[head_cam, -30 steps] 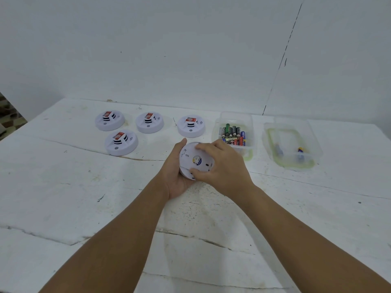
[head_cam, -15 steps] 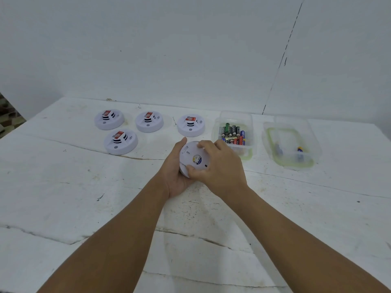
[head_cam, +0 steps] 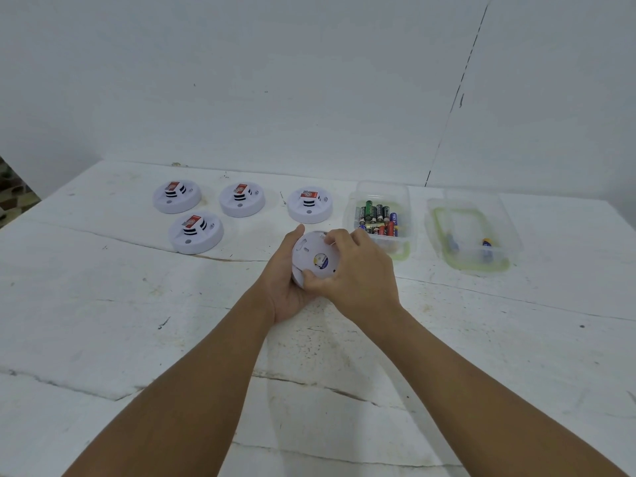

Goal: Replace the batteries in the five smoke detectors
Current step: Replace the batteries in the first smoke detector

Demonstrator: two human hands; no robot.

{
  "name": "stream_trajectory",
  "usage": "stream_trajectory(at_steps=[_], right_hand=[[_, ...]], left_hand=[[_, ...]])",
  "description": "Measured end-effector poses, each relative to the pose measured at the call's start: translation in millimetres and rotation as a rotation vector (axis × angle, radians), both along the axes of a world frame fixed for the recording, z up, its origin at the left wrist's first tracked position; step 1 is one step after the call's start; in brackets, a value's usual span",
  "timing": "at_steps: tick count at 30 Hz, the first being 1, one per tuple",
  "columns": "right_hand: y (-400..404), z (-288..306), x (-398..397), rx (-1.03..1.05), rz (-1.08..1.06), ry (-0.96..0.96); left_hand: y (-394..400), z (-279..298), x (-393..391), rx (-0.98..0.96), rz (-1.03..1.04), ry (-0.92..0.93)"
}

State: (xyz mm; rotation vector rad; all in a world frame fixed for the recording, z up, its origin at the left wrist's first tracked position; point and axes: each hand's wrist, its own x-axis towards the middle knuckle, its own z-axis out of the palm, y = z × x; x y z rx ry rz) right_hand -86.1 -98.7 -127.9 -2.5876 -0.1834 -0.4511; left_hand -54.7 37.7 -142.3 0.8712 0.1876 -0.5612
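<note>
A: What's left of my hands?
B: Four smoke detectors [head_cam: 206, 211] face up on the desk [head_cam: 103, 321].
A: Centre: my left hand [head_cam: 285, 287] cups the fifth detector [head_cam: 315, 258], back side up; right hand [head_cam: 361, 273] fingers [head_cam: 335, 237] curl over its back plate.
B: And right?
A: Battery box [head_cam: 378, 215], then a near-empty tub [head_cam: 471, 232].

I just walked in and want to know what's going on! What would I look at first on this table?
First you'd notice the two hands in the middle: the left hand and the right hand grip a round white smoke detector, flipped so its back faces up. Behind them to the left, four more detectors sit on the white table. To the right stands a clear box full of colourful batteries.
</note>
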Motion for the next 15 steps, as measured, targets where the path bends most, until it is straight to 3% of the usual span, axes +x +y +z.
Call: stream_trajectory(at_steps=[7, 15], right_hand=[[-1, 2, 0, 0.016, 0.029, 0.022], [-20, -15, -10, 0.239, 0.246, 0.079]], left_hand=[[0, -1, 0, -0.017, 0.004, -0.018], [3, -1, -1, -0.020, 0.075, 0.024]])
